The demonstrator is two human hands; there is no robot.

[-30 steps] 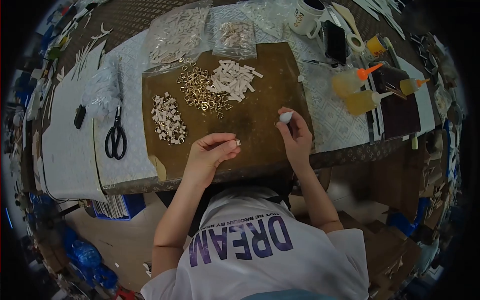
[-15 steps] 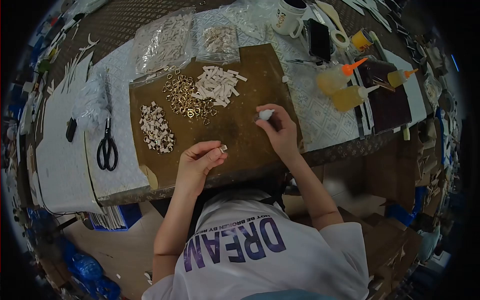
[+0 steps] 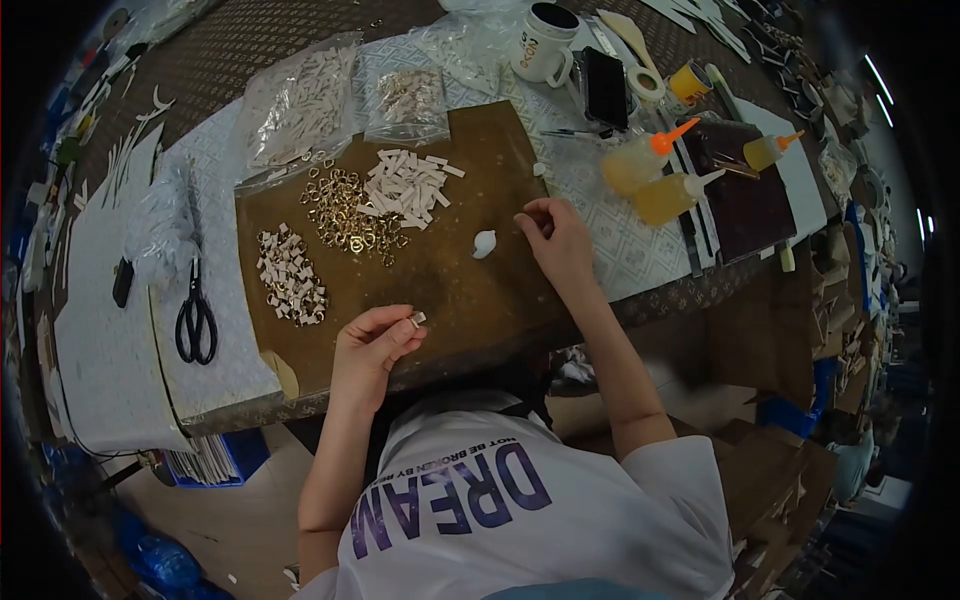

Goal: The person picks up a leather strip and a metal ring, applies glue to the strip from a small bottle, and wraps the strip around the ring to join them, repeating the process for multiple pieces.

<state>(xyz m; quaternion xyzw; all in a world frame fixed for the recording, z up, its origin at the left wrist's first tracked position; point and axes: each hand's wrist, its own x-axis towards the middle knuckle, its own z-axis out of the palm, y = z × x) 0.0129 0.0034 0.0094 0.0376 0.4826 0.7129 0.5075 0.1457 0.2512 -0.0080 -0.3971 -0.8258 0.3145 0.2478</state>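
My left hand [image 3: 378, 342] pinches a small white strip piece [image 3: 417, 319] between thumb and fingertips, above the front of the brown mat [image 3: 440, 285]. Whether a metal ring is in that piece is too small to tell. My right hand [image 3: 557, 243] is at the mat's right edge, fingers curved and apart, holding nothing I can see. To its left, a small white rounded thing with a narrow tip [image 3: 484, 243] lies on the mat. Farther back are a heap of gold-coloured metal rings [image 3: 350, 212] and a pile of white strips [image 3: 408, 187]. White pieces with rings [image 3: 291, 275] form another pile at left.
Black-handled scissors [image 3: 196, 325] lie left of the mat. Behind it are plastic bags of pieces [image 3: 300, 100]. At right stand a mug [image 3: 543, 45], a phone [image 3: 604, 88], a yellow bottle with an orange tip [image 3: 632, 168] and another with a white tip [image 3: 668, 200].
My right hand has let go of the white rounded thing, which now lies on the mat, and has drawn away to its right. My left hand still pinches its piece. The view has shifted slightly.
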